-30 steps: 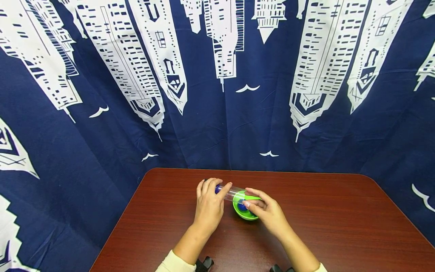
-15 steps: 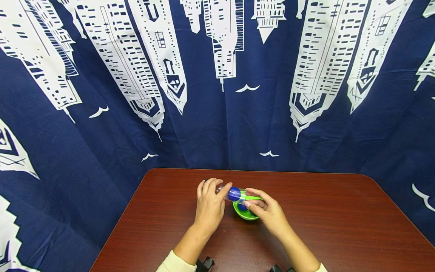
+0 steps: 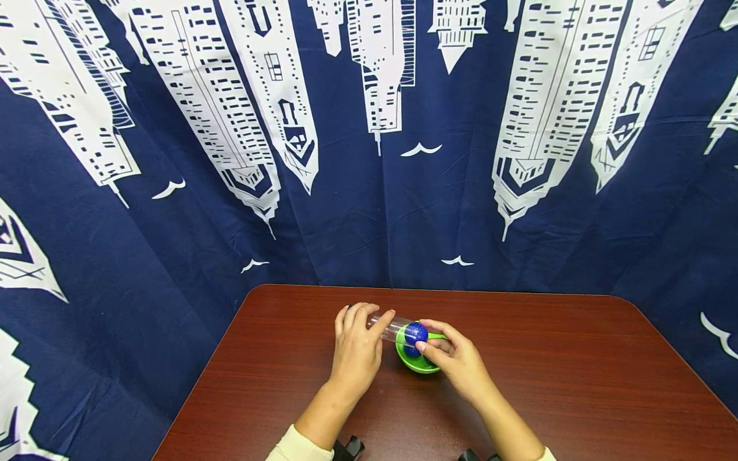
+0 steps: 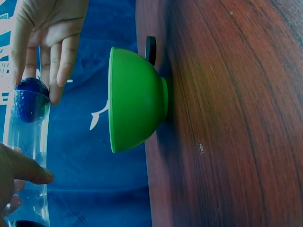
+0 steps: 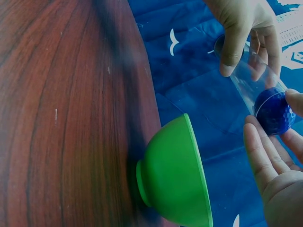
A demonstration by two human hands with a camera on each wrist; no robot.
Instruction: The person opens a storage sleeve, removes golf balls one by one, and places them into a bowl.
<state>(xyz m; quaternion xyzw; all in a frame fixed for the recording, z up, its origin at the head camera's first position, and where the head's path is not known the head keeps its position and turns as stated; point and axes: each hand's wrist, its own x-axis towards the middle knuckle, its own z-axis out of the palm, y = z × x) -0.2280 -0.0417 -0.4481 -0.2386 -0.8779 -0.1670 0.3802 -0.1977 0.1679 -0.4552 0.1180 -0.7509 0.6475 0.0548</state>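
Note:
My left hand (image 3: 356,349) grips a clear plastic tube (image 3: 393,328) that slopes down to the right. A dark end of the tube (image 5: 219,45) shows beside that hand. At the lower mouth sits a dimpled blue ball (image 3: 416,333), like a golf ball, partly out of the tube in the right wrist view. My right hand (image 3: 458,358) pinches this ball between thumb and fingers at the mouth. Below the tube mouth stands a green bowl (image 3: 418,367). Another blue ball (image 3: 412,351) lies in the bowl, partly hidden by the upper ball and the right hand.
The bowl stands on a brown wood-grain table (image 3: 277,358). A flat black thing (image 4: 151,50) shows behind the bowl in the left wrist view. Beyond the table's far edge hangs a blue cloth (image 3: 357,237) with white buildings on it.
The blue ball has slid down through the tube, from beside the left hand to the mouth at the right hand. Both hands and the bowl have hardly moved.

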